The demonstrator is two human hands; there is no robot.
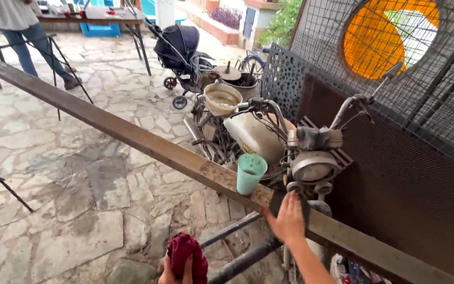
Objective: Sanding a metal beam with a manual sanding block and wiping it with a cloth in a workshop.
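Head view is showing a long rusty metal beam [148, 144] running diagonally from upper left to lower right, lying on a dark pipe stand [237, 247]. Left of the right hand [289, 218], most of the beam's top face is lying bare, and the stone-paved floor [69, 189] beneath is offering wide room on the near side. On the far side, room is closing in: an old dusty moped [269, 137] is standing right behind the beam, its headlamp [312, 165] just above the hand, with a brown mesh panel [405, 179] rising behind it.

A teal plastic cup [250, 173] is standing on the beam just left of the right hand, near but apart from it. Well beyond, a black stroller [178, 50] and a person in jeans [24, 37] are standing by a far tabletop [90, 18].

The right hand's grip is lying flat and spread, pressing a dark pad [278, 201] against the beam. The left hand [177, 273], low and left of the right, is closing its grip around a dark red rag [187, 251], clear of the beam.
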